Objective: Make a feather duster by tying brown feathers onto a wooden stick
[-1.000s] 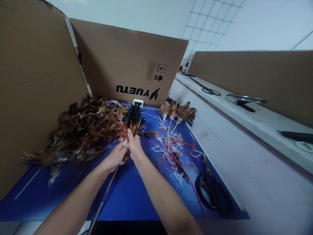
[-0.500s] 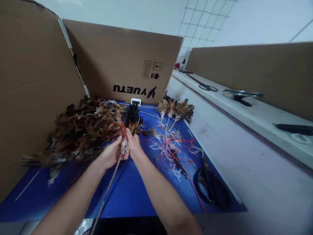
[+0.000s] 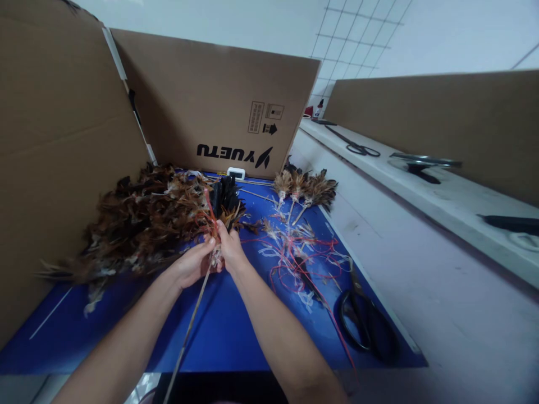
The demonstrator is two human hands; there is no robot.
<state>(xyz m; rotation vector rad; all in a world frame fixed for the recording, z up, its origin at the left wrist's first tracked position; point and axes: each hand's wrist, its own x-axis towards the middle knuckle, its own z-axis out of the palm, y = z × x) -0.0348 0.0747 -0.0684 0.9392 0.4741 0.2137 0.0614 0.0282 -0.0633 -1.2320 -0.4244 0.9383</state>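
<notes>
Both hands are closed around the bound base of a feather duster (image 3: 229, 199), whose dark and brown feathers point away from me. My left hand (image 3: 197, 262) wraps it from the left, thumb up against the binding. My right hand (image 3: 229, 247) grips it from the right, its thumb on the red string (image 3: 209, 206) at the feathers' base. A thin wooden stick (image 3: 189, 331) runs from between the hands toward me, past the table's front edge. How the fingers lie beneath is hidden. A large pile of brown feathers (image 3: 147, 219) lies just left of the hands.
On the blue table (image 3: 219, 342), tangled red string (image 3: 290, 252) and feather scraps lie to the right, near large black scissors (image 3: 364, 320). Several small feather dusters (image 3: 301, 188) lie at the back right. Cardboard walls (image 3: 219, 95) stand behind and left. A white ledge (image 3: 404, 191) holds tools.
My left thumb has shifted slightly up and right, closer to my right thumb. The duster stays in both hands, and the view has moved a little.
</notes>
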